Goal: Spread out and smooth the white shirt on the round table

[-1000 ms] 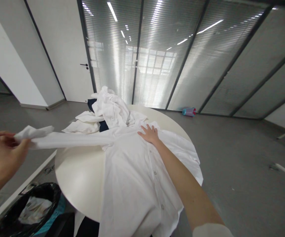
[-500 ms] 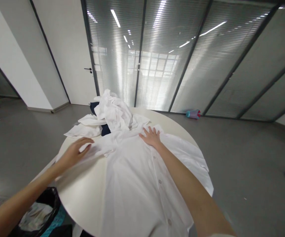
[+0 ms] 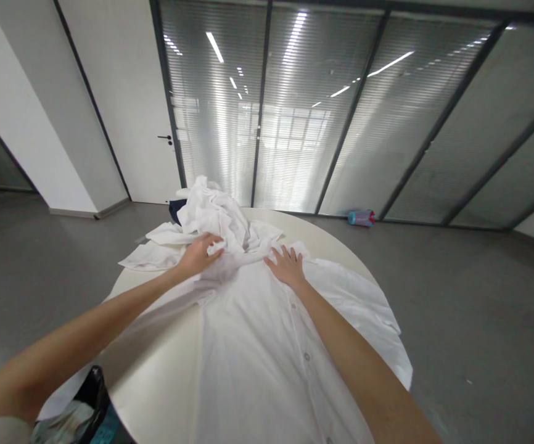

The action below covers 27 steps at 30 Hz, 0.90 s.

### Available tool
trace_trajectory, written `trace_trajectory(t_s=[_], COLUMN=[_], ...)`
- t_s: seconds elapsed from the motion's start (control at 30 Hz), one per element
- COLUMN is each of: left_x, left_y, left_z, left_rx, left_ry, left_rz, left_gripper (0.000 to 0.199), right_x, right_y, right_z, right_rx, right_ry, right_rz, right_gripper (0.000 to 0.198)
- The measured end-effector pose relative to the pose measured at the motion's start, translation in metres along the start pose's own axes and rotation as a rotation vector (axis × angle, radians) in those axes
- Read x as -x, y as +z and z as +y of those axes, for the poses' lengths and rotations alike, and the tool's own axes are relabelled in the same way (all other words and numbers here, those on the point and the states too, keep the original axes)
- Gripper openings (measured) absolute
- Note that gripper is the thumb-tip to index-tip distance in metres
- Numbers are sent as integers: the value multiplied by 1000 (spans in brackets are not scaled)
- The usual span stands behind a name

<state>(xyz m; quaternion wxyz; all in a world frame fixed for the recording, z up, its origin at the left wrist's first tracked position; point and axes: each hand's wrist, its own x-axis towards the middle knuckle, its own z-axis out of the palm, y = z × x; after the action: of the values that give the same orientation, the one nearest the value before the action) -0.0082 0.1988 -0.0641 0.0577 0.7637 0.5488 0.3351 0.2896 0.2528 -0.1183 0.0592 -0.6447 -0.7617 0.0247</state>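
Note:
A white button-up shirt (image 3: pixel 253 345) lies spread out on a round white table (image 3: pixel 151 364), its button placket running down the right of the middle. My right hand (image 3: pixel 288 266) rests flat near the collar end, fingers spread. Over the shirt's left shoulder area is my left hand (image 3: pixel 198 255), thumb and fingers apart with white cloth around them; no firm grip shows. One sleeve (image 3: pixel 364 296) stretches to the right and hangs over the table edge. The other sleeve passes partly beneath my left forearm.
A heap of white clothes (image 3: pixel 216 213) with a dark blue piece (image 3: pixel 176 211) sits at the table's far side. Below the left edge stands a bin (image 3: pixel 103 425) with a black liner. A blue-and-pink striped basket (image 3: pixel 361 217) lies by the glass partition.
My left hand has moved right and away from me, from along the left sleeve to the shoulder area beside the heap. Cloth there is now bunched. My right hand stays near the collar.

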Motion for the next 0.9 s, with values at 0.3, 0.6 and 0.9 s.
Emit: trace_trajectory(t_s=[0.3,0.6,0.9], left_x=[-127,-163,-127], left_y=[-40,-74,-149], left_z=[-38,17,164], left_rx=[-231,13,124], left_ry=[-750,-308,434], left_rz=[396,624,734], left_gripper=[62,23,28], right_x=[4,5,16], right_y=[0,-4,-22], right_z=[1,1,-9], right_rx=[15,-30,-40], right_ry=[-23,-23,-55], right_rz=[79,89,94], right_gripper=[66,61,46])
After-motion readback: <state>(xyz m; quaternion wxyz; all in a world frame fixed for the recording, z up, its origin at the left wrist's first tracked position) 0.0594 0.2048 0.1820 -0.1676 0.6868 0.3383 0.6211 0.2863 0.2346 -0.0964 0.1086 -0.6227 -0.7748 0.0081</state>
